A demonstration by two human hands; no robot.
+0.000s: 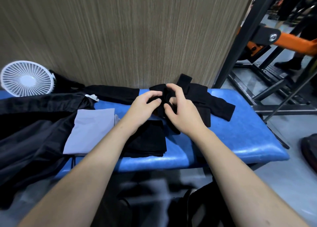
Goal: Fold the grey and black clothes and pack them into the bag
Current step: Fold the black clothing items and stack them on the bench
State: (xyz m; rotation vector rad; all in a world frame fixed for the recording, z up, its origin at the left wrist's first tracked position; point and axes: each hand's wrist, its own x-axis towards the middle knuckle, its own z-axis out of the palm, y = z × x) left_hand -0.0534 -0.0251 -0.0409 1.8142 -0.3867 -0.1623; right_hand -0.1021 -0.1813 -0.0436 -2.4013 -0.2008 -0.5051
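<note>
A blue padded bench stood by a wooden wall. Both hands, left hand and right hand, pinched a bunched black cloth that stretched out rightward.

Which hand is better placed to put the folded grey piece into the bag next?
Probably left: the left hand is nearer the folded grey piece and the bag.

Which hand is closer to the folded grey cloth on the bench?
Left. The left hand grips black cloth just right of the grey cloth; the right hand is further right.
</note>
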